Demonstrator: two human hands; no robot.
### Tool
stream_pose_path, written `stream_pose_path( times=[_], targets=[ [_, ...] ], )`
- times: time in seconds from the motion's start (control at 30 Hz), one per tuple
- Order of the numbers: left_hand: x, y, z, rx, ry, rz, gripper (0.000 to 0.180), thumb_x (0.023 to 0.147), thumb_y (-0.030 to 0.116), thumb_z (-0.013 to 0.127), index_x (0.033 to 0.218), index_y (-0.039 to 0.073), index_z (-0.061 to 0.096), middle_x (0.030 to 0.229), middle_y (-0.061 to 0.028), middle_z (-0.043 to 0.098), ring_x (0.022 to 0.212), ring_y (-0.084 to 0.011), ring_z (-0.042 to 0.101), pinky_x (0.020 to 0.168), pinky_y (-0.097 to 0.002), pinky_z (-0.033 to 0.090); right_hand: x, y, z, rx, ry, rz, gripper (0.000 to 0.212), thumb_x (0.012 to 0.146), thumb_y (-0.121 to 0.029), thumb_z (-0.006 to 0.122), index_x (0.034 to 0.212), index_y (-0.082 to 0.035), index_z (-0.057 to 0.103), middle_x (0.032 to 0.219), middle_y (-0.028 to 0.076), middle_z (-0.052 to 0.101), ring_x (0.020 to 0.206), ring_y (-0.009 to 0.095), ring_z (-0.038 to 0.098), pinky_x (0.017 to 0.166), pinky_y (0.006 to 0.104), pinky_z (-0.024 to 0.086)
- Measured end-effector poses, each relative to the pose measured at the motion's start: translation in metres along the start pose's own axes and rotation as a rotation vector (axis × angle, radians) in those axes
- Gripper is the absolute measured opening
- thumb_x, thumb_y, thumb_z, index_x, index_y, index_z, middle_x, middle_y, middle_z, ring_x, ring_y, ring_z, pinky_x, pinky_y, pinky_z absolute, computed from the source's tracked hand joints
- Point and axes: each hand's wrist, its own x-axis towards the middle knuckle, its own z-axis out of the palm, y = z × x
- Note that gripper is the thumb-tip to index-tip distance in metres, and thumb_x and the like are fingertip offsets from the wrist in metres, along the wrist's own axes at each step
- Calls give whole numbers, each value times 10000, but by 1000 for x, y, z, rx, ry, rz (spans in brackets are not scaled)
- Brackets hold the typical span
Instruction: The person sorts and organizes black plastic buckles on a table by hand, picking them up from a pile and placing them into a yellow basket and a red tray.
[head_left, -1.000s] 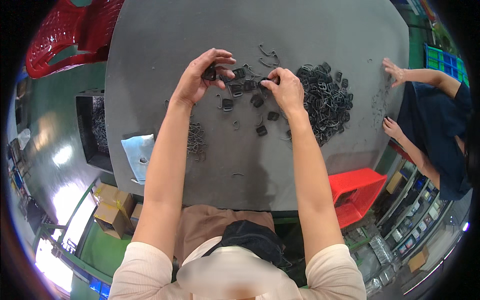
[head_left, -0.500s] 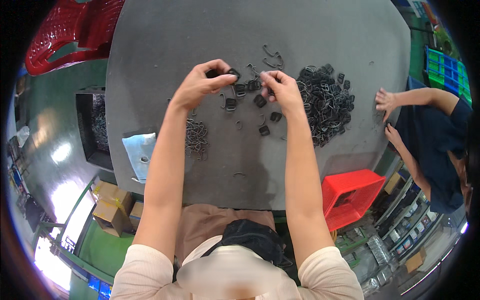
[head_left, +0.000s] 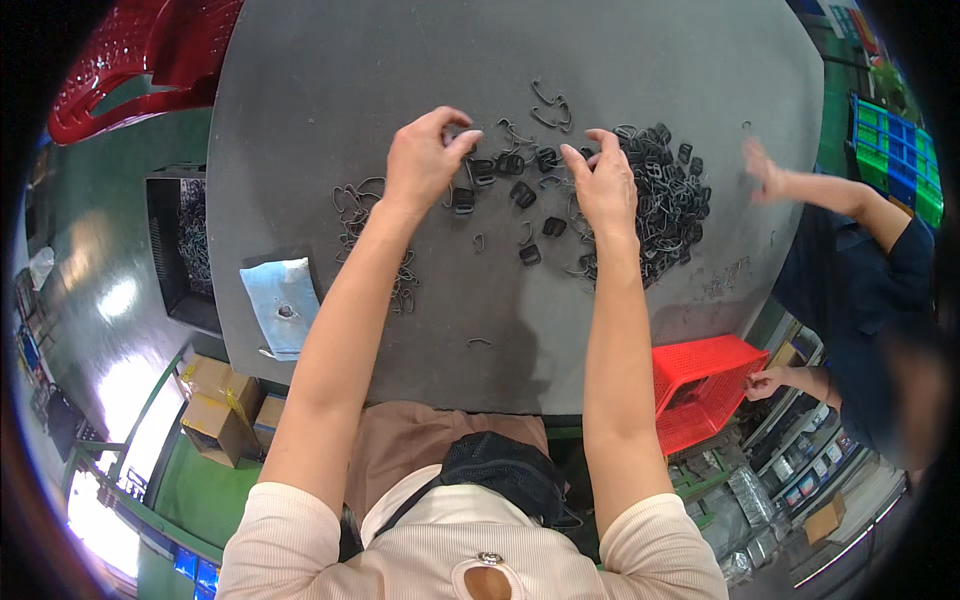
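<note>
Over the grey table (head_left: 440, 330), my left hand (head_left: 425, 160) hangs with its thumb and index finger apart; no object shows between them. Just below its fingertips lie several small black buckles (head_left: 483, 172), some with bent wire hooks. My right hand (head_left: 607, 190) has its thumb and fingers apart, at the left edge of a heap of black buckles and wire hooks (head_left: 680, 200). Its palm side is partly hidden. Between my forearms are more loose buckles (head_left: 523, 194). Thin wire hooks (head_left: 350, 210) are spread beside my left forearm, which covers part of them.
A light-blue pad (head_left: 278, 300) lies near the table's left edge. A red basket (head_left: 700, 420) stands at the front right, with a co-worker's hand (head_left: 766, 383) at its side. Another hand of that person (head_left: 765, 175) is over the right edge. A dark red chair (head_left: 185, 60) stands far left.
The buckle in my left hand has left its grasp. My right hand has moved right to the heap, its fingers spreading. The co-worker's lower hand has gone from the table edge to the basket.
</note>
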Motion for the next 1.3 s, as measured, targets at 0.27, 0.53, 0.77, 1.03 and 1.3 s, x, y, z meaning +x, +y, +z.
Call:
stream_pose_path(
  times=[0.27, 0.53, 0.77, 1.03, 1.3],
  targets=[
    [24, 14, 24, 373, -119, 248, 174, 800, 190, 586, 967, 137, 583, 841, -71, 577, 774, -284, 592, 661, -380, 476, -21, -23, 31, -10, -41, -200, 235, 719, -274, 689, 858, -100, 613, 899, 89, 591, 822, 293, 600, 709, 399, 472],
    [13, 12, 5, 333, -147, 109, 160, 813, 189, 574, 903, 58, 594, 869, -88, 606, 764, -247, 594, 686, -347, 463, -27, 5, 14, 1219, -539, 139, 124, 765, -131, 680, 783, -50, 588, 646, -42, 518, 531, 28, 475, 438, 151, 299],
    [-34, -44, -118, 8, 234, -253, 246, 782, 224, 620, 926, 25, 638, 792, -87, 638, 735, -157, 593, 693, -277, 458, -29, -16, 43, 527, -220, -215, 199, 710, -210, 707, 784, -58, 603, 696, 14, 553, 639, 158, 559, 588, 301, 451],
    [-108, -215, -298, 592, 646, -572, 310, 814, 300, 579, 993, 53, 634, 912, -131, 659, 843, -224, 633, 760, -335, 468, -21, -83, 70, 4, -93, -361, 303, 680, -287, 735, 825, -65, 588, 931, 82, 555, 828, 275, 595, 709, 394, 476],
    [-73, -50, -117, 138, 377, -50, 205, 793, 162, 614, 974, 69, 634, 841, -85, 618, 664, -160, 564, 640, -285, 460, -25, 7, 3, 1450, -732, -31, 174, 811, -183, 616, 918, -64, 547, 787, 44, 579, 629, 116, 553, 426, 177, 318]
  ],
)
